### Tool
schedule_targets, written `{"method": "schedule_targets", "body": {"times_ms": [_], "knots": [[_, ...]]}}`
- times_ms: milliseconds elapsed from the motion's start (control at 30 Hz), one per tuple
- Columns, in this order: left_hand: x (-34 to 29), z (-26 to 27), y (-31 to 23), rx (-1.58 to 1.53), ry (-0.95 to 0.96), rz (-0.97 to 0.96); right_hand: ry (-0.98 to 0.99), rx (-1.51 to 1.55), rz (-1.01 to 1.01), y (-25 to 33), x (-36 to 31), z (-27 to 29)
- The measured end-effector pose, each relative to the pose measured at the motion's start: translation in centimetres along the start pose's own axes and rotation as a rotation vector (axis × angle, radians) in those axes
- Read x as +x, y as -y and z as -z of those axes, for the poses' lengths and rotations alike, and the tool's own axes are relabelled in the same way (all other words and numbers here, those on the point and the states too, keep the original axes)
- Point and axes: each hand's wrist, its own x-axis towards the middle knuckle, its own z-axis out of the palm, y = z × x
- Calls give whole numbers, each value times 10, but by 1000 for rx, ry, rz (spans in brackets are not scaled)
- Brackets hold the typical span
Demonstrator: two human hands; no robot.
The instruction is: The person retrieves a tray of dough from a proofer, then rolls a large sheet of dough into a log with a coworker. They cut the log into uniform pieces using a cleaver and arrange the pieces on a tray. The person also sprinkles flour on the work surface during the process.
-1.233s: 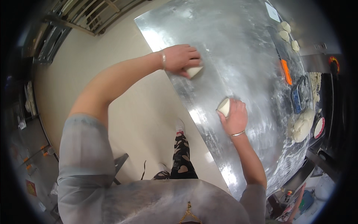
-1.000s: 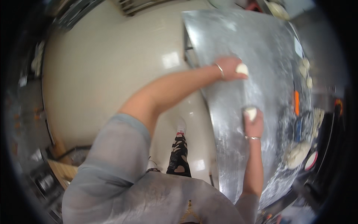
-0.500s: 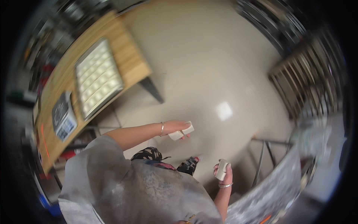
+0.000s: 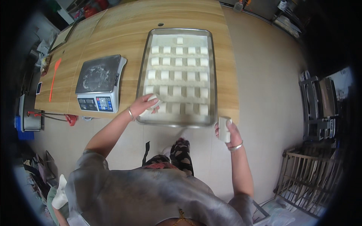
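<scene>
A metal baking tray [image 4: 215,75] on the wooden table carries several rows of small white dough pieces [image 4: 177,75], with a single piece in the far row. Over its near left corner, my left hand [image 4: 142,106] is closed on a white dough piece [image 4: 154,98], close to the front row. Beyond the tray's near right corner, by the table edge, my right hand [image 4: 233,134] grips white dough pieces [image 4: 224,130], held upright together. The fingers partly cover what each hand holds, so I cannot tell how many pieces there are.
Left of the tray stands a digital scale [image 4: 98,77] with a powdery platform. An orange long-handled tool [image 4: 54,80] lies farther left on the wooden table [image 4: 124,34]. A slatted wooden rack [image 4: 311,177] is at the right. Part of another person's arm [image 4: 59,217] shows at lower left.
My view has swung left, so the tray and table now lie in front of me. My left hand has come over the tray; both hands still hold dough pieces.
</scene>
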Motion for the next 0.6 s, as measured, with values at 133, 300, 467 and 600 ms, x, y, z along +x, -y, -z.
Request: {"method": "schedule_targets", "body": {"times_ms": [133,300,467,600], "knots": [[63,47,-50,180,-144,-206,39,-241,7,57,122,-20],[166,90,-110,648,-369,-368,30,-1054,463,114,297,-51],[265,128,-133,1108,-411,-459,73,-1633,500,142,421,-89],[328,147,-129,1209,-363,-422,109,-1874,557,133,480,-100]]}}
